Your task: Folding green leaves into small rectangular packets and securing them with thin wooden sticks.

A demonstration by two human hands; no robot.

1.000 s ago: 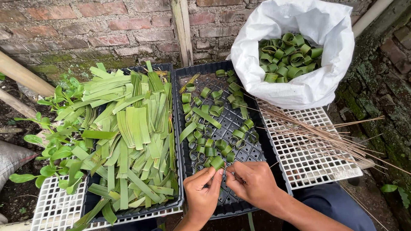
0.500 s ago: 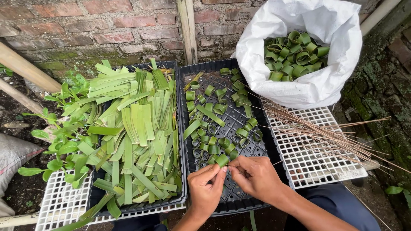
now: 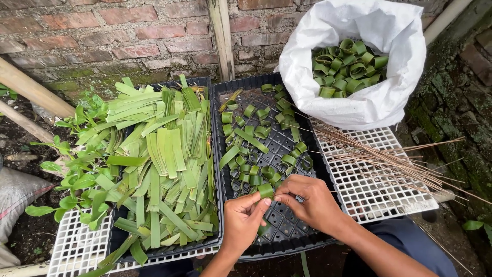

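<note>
Your left hand point(image 3: 243, 218) and right hand point(image 3: 311, 201) both pinch one leaf ring point(image 3: 265, 191); black tray point(image 3: 302, 237) beneath them.

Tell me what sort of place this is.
Probably an outdoor backyard work spot: a mossy brick wall, bare soil, and black trays of cut leaf strips on white plastic grids.

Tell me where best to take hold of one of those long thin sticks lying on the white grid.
Probably near the loose far ends of the thin sticks, which fan out past the white grid at the right edge. Come from the right, a pinching grip across the stick; the other ends lie bunched under the white sack.
</note>
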